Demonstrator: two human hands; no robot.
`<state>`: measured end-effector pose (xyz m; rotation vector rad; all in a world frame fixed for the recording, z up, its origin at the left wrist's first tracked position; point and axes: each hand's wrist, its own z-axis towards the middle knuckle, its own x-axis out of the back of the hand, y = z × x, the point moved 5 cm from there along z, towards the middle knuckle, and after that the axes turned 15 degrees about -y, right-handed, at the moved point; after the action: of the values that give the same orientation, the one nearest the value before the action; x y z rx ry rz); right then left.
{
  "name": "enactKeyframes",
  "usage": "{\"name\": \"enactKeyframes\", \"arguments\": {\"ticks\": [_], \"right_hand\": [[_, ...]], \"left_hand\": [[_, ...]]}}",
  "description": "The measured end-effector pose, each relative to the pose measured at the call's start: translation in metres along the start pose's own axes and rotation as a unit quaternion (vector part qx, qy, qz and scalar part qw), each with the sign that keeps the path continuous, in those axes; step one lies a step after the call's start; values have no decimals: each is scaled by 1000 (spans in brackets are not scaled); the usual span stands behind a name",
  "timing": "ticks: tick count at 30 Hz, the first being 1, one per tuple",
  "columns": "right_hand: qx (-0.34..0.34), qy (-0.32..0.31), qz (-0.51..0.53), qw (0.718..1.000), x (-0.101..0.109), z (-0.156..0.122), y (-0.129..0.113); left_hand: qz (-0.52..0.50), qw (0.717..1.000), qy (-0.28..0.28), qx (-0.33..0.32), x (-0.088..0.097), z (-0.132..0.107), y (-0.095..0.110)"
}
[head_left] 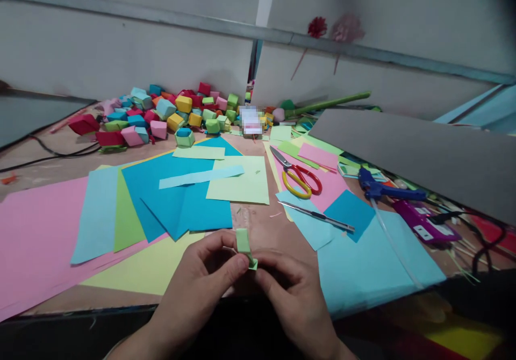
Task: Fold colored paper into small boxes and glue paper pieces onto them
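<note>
At the table's front edge, a small folded strip of light green paper (243, 242) is pinched between both my hands. My left hand (201, 276) closes on its left side, the thumb pressed against the paper. From the right, my right hand (292, 290) pinches the lower end with thumb and fingertips. Beyond them lie a pale green sheet (245, 185), a light blue strip (193, 177) and dark blue sheets (205, 212). Scissors (298, 176) with red and yellow handles rest to the right, and a craft knife (318, 216) lies in front of them.
Many small folded paper boxes (165, 107) are heaped at the back left. A blue glue gun (387, 188) and a purple power strip (427, 223) with cables sit at right, below a grey board (419, 156). Pink sheets (36, 231) spread over the left side.
</note>
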<state>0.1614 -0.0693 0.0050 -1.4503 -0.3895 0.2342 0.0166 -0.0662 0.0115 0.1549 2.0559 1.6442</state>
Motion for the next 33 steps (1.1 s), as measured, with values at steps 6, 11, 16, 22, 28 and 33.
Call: {"name": "enactKeyframes", "arguments": {"ticks": [6,11,16,22,28,33], "right_hand": [[41,-5,-136,990,10,-1,-19],[11,5,-126,992,16,3,-23],[25,1,-164,986,15,5,-27],[84,55,-205,974,14,2,-29],[148,58,-248,956,11,-8,-35],[156,73,-284,943,6,-14,-36]], "left_hand": [[249,968,26,-19,1,-5,17],[441,892,-8,-93,-8,-5,23],[426,898,-32,-101,-11,-4,21],[407,908,-26,-100,-12,-2,21],[375,921,-21,-107,-13,-1,19],[398,907,-1,-140,-14,-4,17]]}}
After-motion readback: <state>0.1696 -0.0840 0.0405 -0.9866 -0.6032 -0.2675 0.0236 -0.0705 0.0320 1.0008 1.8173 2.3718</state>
